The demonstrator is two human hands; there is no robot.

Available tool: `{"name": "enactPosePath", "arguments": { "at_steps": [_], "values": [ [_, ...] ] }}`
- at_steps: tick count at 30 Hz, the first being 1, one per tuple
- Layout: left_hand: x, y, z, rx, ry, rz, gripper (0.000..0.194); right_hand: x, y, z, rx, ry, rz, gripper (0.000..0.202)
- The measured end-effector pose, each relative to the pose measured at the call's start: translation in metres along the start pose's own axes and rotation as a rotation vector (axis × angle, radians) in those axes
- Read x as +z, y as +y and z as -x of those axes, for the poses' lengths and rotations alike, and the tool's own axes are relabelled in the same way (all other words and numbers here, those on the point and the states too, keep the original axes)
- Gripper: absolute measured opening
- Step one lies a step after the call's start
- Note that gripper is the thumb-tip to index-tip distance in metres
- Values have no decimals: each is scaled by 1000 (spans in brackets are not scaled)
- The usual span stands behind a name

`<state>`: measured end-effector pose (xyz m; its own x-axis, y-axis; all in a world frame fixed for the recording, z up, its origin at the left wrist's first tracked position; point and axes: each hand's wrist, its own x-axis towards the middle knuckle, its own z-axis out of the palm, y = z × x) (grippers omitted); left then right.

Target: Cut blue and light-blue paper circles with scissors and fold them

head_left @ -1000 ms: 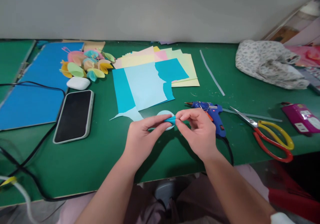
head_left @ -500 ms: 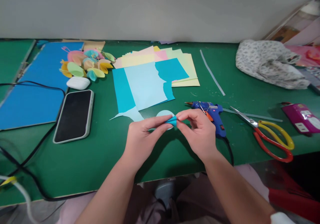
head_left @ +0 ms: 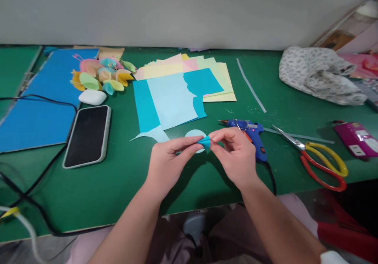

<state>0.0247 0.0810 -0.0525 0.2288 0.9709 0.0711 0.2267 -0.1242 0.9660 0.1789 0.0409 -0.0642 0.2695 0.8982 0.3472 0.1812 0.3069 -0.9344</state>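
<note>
A small folded piece of turquoise paper (head_left: 204,142) is pinched between my two hands above the table. My left hand (head_left: 171,159) grips its left end between thumb and fingers. At its right end, my right hand (head_left: 234,154) closes thumb and fingertips on the edge. A pale blue paper circle (head_left: 195,133) lies beneath, partly covered by the fingers. Just beyond are cut sheets of turquoise and pale blue paper (head_left: 171,100). The blue glue gun (head_left: 256,136), its small light lit, rests behind my right hand.
Scissors (head_left: 323,163) and a purple box with a socket (head_left: 356,138) lie right. Glue sticks (head_left: 251,85), a patterned cloth (head_left: 313,75) and pastel papers (head_left: 220,79) are farther back. Left are a phone (head_left: 88,137), a white case (head_left: 92,97), folded paper petals (head_left: 102,75), a blue folder (head_left: 44,98) and cables.
The fingertips of my right hand have shifted slightly right, so more of the folded turquoise paper shows between the hands. Both hands keep their pinch; the things on the table stay put.
</note>
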Motion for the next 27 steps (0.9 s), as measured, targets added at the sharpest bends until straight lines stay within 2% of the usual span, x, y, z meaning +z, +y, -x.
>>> {"name": "enactPosePath", "arguments": {
  "at_steps": [7, 15, 20, 23, 27],
  "values": [
    [2, 0, 0, 13, 8, 30, 14, 0, 1, 0, -1, 2, -34, 24],
    [1, 5, 1, 84, 58, -78, 12, 1, -2, -4, 44, -35, -208, 24],
    [0, 9, 3, 194, 79, -203, 15, 1, -3, -4, -31, -82, -81, 32],
    [-1, 8, 3, 268, 74, -238, 16, 1, -3, -3, -82, -86, -11, 25],
    [-1, 7, 3, 277, 57, -248, 16, 1, -3, -3, -74, -64, 3, 21]
  ]
}}
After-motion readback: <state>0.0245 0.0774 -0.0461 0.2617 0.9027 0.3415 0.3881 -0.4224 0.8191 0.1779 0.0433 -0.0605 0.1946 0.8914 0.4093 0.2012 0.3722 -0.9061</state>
